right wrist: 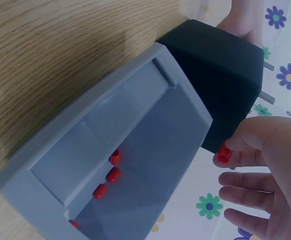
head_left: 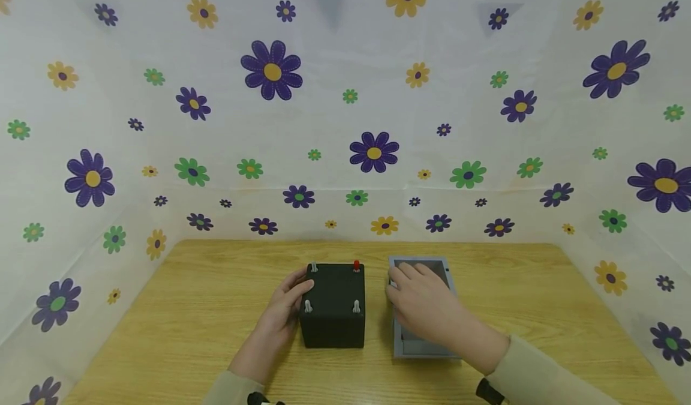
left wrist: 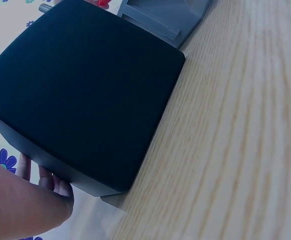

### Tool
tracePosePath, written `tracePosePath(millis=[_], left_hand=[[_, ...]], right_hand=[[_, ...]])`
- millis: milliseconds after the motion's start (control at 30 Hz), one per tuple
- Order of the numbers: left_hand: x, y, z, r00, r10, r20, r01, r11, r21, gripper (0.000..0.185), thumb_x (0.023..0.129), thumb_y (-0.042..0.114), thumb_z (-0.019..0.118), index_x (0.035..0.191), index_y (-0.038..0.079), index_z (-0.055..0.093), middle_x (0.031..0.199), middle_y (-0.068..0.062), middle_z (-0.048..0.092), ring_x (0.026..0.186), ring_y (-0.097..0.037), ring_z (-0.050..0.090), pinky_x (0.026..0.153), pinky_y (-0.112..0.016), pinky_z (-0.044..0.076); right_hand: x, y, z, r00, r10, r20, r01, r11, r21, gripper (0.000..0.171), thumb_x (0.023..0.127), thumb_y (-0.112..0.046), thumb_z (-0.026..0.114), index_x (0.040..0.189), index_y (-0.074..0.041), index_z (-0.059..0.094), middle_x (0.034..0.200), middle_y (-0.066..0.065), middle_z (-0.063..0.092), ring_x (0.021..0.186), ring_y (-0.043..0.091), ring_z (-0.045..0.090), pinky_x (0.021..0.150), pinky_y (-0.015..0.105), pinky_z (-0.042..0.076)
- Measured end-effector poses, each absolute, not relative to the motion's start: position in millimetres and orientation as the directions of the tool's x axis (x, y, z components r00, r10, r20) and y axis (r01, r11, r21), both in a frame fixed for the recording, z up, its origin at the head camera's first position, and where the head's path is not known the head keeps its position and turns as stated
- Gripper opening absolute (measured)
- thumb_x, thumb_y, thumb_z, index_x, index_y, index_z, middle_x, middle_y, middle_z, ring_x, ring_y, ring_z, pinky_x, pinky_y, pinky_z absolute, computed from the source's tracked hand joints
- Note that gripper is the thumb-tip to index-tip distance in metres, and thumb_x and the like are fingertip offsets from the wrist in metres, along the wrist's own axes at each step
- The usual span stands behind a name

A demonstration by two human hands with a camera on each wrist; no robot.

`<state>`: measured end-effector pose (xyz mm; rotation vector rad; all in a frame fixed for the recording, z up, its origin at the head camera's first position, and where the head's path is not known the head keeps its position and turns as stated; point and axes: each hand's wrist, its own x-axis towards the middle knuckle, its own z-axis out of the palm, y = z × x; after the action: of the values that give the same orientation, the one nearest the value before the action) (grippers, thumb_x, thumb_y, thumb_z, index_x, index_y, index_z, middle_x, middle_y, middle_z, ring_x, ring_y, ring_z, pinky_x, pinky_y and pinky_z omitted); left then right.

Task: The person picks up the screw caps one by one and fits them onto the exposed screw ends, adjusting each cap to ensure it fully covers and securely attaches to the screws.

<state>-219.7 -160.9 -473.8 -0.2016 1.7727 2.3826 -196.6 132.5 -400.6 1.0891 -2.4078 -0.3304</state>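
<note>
left hand (head_left: 283,309) flat against black cube block (head_left: 333,305), steadying it | right hand (right wrist: 265,170) pinching small red cap (right wrist: 223,153) over grey plastic tray (right wrist: 60,150), apparently just picked

Left hand (head_left: 286,309) flat, right hand (head_left: 418,297) pinching.

A matte black box (head_left: 333,309) is sitting against the left hand (head_left: 285,312), one of its four pegs wearing a red cap (head_left: 356,265). Under the right hand (head_left: 421,300) a plain grey tray (right wrist: 135,150) is showing red caps (right wrist: 113,175). Beneath both hands, the tabletop (head_left: 189,309) is showing pale yellow woodgrain. Beyond the hands, the white backdrop (head_left: 345,111) is displaying purple, green and yellow flowers.
</note>
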Motion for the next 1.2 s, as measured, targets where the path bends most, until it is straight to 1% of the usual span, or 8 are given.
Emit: tracePosePath(millis=[300, 467, 567, 700, 800, 933, 1033, 1200], left_hand=[[-219.3, -161.6, -473.5, -0.977, 0.056, -0.205, -0.212, -0.281, 0.936, 0.061, 0.103, 0.009, 0.058, 0.16, 0.001, 0.037, 0.125, 0.006, 0.059, 0.098, 0.0, 0.068, 0.087, -0.018, 0.056], [-218.7, -162.2, -473.3, -0.977, 0.059, -0.206, -0.214, -0.277, 0.937, 0.061, 0.103, 0.009, 0.058, 0.16, 0.002, 0.037, 0.127, 0.005, 0.058, 0.099, 0.0, 0.067, 0.088, -0.018, 0.055], [-218.9, -162.0, -473.3, -0.977, 0.056, -0.206, -0.213, -0.28, 0.936, 0.061, 0.103, 0.009, 0.059, 0.159, 0.002, 0.038, 0.126, 0.005, 0.059, 0.099, 0.0, 0.067, 0.088, -0.019, 0.055], [-219.2, -161.7, -473.3, -0.977, 0.056, -0.208, -0.215, -0.282, 0.935, 0.06, 0.103, 0.009, 0.059, 0.159, 0.002, 0.038, 0.126, 0.005, 0.059, 0.099, -0.001, 0.067, 0.088, -0.019, 0.055], [-219.5, -161.4, -473.9, -0.977, 0.055, -0.206, -0.213, -0.281, 0.936, 0.061, 0.103, 0.009, 0.059, 0.159, 0.001, 0.038, 0.127, 0.005, 0.059, 0.099, -0.001, 0.067, 0.088, -0.019, 0.056], [-219.5, -161.2, -474.8, -0.978, 0.055, -0.202, -0.209, -0.279, 0.937, 0.061, 0.103, 0.009, 0.059, 0.16, 0.001, 0.038, 0.127, 0.005, 0.059, 0.099, -0.001, 0.067, 0.088, -0.019, 0.056], [-219.2, -161.6, -475.2, -0.977, 0.058, -0.205, -0.213, -0.277, 0.937, 0.06, 0.104, 0.01, 0.059, 0.16, 0.002, 0.038, 0.127, 0.005, 0.058, 0.1, -0.001, 0.067, 0.088, -0.019, 0.055], [-219.0, -162.1, -474.9, -0.976, 0.064, -0.21, -0.219, -0.284, 0.933, 0.06, 0.104, 0.01, 0.059, 0.16, 0.003, 0.037, 0.129, 0.004, 0.058, 0.102, -0.001, 0.066, 0.09, -0.019, 0.055]], right_hand=[[-194.0, 129.0, -397.9, -0.543, -0.763, 0.351, -0.652, 0.646, 0.396, 0.014, 0.091, -0.029, 0.082, 0.092, -0.017, 0.075, 0.099, 0.0, 0.064, 0.088, 0.017, 0.053, 0.077, 0.032, 0.05], [-192.7, 127.3, -395.9, -0.518, -0.769, 0.375, -0.66, 0.638, 0.396, 0.011, 0.09, -0.025, 0.081, 0.089, -0.017, 0.073, 0.096, -0.001, 0.063, 0.085, 0.017, 0.051, 0.075, 0.031, 0.048], [-191.5, 126.6, -394.4, -0.513, -0.774, 0.37, -0.666, 0.631, 0.397, 0.012, 0.09, -0.025, 0.081, 0.09, -0.017, 0.073, 0.098, 0.0, 0.064, 0.087, 0.017, 0.053, 0.076, 0.031, 0.049], [-190.4, 125.6, -393.6, -0.528, -0.777, 0.342, -0.667, 0.629, 0.398, 0.013, 0.09, -0.027, 0.082, 0.091, -0.017, 0.074, 0.101, 0.0, 0.065, 0.091, 0.018, 0.055, 0.078, 0.031, 0.05], [-190.3, 124.4, -394.4, -0.534, -0.777, 0.333, -0.668, 0.629, 0.397, 0.014, 0.09, -0.028, 0.082, 0.089, -0.018, 0.073, 0.1, -0.001, 0.064, 0.09, 0.017, 0.054, 0.077, 0.031, 0.049], [-190.1, 122.8, -395.5, -0.52, -0.781, 0.346, -0.672, 0.624, 0.398, 0.014, 0.089, -0.027, 0.082, 0.09, -0.017, 0.072, 0.1, 0.0, 0.063, 0.089, 0.017, 0.052, 0.077, 0.03, 0.048], [-190.1, 121.5, -395.2, -0.511, -0.782, 0.357, -0.675, 0.622, 0.396, 0.013, 0.09, -0.026, 0.081, 0.092, -0.017, 0.072, 0.103, 0.001, 0.065, 0.091, 0.018, 0.054, 0.078, 0.031, 0.049], [-189.9, 118.4, -393.0, -0.513, -0.776, 0.367, -0.678, 0.629, 0.381, 0.013, 0.092, -0.026, 0.08, 0.093, -0.016, 0.072, 0.107, 0.002, 0.066, 0.093, 0.019, 0.056, 0.081, 0.033, 0.051]])
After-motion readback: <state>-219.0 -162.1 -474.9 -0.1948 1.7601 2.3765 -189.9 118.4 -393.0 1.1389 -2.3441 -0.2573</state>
